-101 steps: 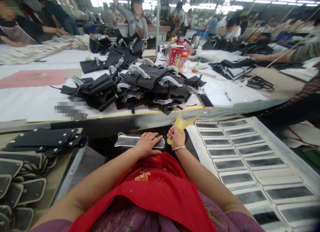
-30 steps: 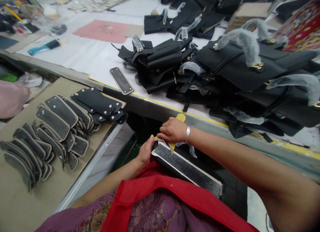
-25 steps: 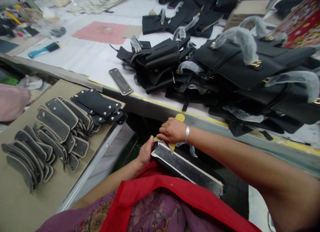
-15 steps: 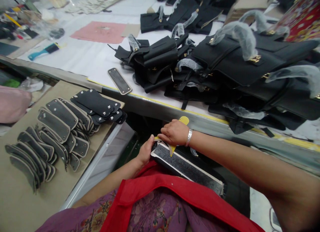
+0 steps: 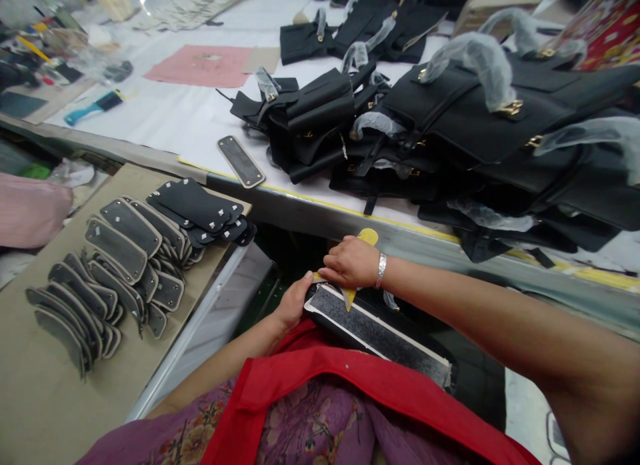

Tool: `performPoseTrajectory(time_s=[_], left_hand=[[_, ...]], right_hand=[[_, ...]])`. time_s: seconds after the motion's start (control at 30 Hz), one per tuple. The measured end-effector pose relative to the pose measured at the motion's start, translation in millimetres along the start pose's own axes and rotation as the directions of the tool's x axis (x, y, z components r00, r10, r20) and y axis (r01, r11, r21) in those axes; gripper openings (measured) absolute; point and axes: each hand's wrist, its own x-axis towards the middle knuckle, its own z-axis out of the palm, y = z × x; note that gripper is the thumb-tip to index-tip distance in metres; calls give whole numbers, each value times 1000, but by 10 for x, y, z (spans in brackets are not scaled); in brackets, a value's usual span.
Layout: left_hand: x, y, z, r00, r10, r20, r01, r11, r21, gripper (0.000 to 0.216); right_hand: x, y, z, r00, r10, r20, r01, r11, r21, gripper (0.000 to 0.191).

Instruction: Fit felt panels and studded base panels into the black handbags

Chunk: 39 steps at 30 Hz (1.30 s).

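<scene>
Bag (image 5: 345, 339) sits against the red apron (image 5: 300, 371), dark panel (image 5: 395, 339) upward, presumably for access. The right hand (image 5: 351, 263) is closed round a yellow tool (image 5: 369, 236), tip over the panel; the left hand (image 5: 294, 301) meets the bag's left end, likely bracing, though hidden fingers leave its grip unclear.

Left grip (image 5: 295, 303) no longer lies flat across the grey-faced strip (image 5: 387, 333); now closed at its left end. Right grip (image 5: 351, 261), earlier past the right end with the yellow tool (image 5: 369, 237) raised, now there too, tool tip down. View swung left, blue-handled brush (image 5: 93, 109) in sight.
</scene>
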Motion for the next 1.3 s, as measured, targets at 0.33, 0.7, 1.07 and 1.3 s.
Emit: performPoseTrajectory(time_s=[0.33,0.7,1.07,1.3], left_hand=[[-14,64,32,993,70,91,-70,998,-8,40],[94,144,0,970,77,229,-73,997,-28,39],[331,413,-60,913,-38,407,-95,949,301,29],[383,446,-80,872,-172,458,161,985,63,39]], right_hand=[[-87,-21,16,999,37,-2,-37,999,16,45],[-71,26,-23,989,88,115,-92,995,32,50],[-171,-212,-7,846,418,332,-462,885,61,48],[-185,-263,-112,815,453,362,-502,864,47,47]])
